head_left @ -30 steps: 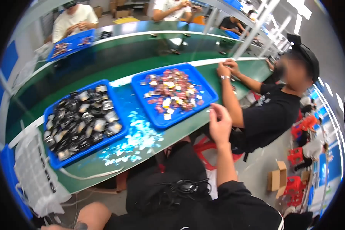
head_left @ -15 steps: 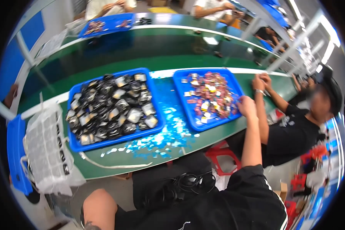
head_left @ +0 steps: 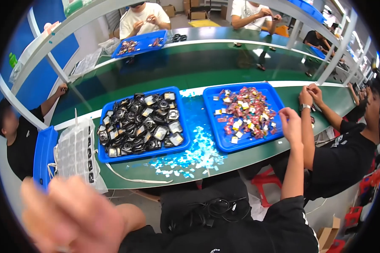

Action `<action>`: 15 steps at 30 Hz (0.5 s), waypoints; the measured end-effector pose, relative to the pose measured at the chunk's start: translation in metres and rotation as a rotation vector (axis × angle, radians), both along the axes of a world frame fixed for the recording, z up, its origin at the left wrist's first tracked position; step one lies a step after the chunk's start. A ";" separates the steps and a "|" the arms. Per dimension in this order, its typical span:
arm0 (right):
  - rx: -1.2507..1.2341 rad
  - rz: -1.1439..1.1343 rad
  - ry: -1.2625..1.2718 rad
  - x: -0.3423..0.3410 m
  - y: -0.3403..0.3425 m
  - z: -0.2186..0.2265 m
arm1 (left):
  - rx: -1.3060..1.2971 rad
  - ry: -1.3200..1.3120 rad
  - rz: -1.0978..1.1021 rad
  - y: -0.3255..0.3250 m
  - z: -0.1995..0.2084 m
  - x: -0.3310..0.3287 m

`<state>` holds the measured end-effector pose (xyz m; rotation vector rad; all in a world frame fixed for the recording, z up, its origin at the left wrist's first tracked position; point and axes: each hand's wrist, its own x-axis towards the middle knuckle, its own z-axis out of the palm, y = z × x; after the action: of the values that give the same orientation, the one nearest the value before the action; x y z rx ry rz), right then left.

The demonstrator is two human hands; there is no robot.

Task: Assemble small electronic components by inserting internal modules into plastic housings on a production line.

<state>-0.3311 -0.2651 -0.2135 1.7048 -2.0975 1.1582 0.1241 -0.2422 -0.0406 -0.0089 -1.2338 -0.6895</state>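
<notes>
My left hand is raised close to the camera at the lower left, smeared by motion, so its fingers cannot be read. My right hand is at the right edge of the right blue tray, fingers bent together; anything between them is too small to make out. Inside that tray lies a heap of small reddish parts mixed with white and yellow squares. The left blue tray is piled with small black camera-like devices, several showing round lenses.
Small pale-blue film pieces litter the green table. A translucent compartment tray and an upright blue tray stand at the left. A co-worker's hands are close to my right hand. Black cables lie below the table edge.
My left hand has come up into view at the lower left. The whole view has shifted, so trays and table appear further right. My right hand stays by the right tray's edge.
</notes>
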 end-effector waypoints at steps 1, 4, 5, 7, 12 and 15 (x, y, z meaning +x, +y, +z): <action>0.044 -0.024 -0.107 0.004 0.001 -0.001 | -0.028 -0.165 -0.035 -0.002 0.005 -0.012; 0.035 -0.044 -0.190 0.000 0.010 -0.012 | -0.205 -0.362 0.001 -0.002 0.007 -0.021; -0.022 -0.020 -0.149 -0.003 0.012 -0.014 | -0.255 -0.533 0.051 0.007 0.013 -0.018; -0.081 -0.016 -0.111 0.001 0.009 -0.010 | -0.327 -0.592 0.200 0.016 0.021 -0.024; -0.115 -0.113 -0.369 -0.007 0.015 -0.017 | -0.219 -0.557 0.113 0.046 -0.019 0.074; -0.121 -0.094 -0.281 0.011 -0.001 -0.024 | -0.159 -0.534 0.192 0.018 0.022 0.010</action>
<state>-0.3203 -0.2662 -0.2376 1.4452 -2.1836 1.5374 0.1345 -0.2238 -0.0191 0.1695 -1.7735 -0.4345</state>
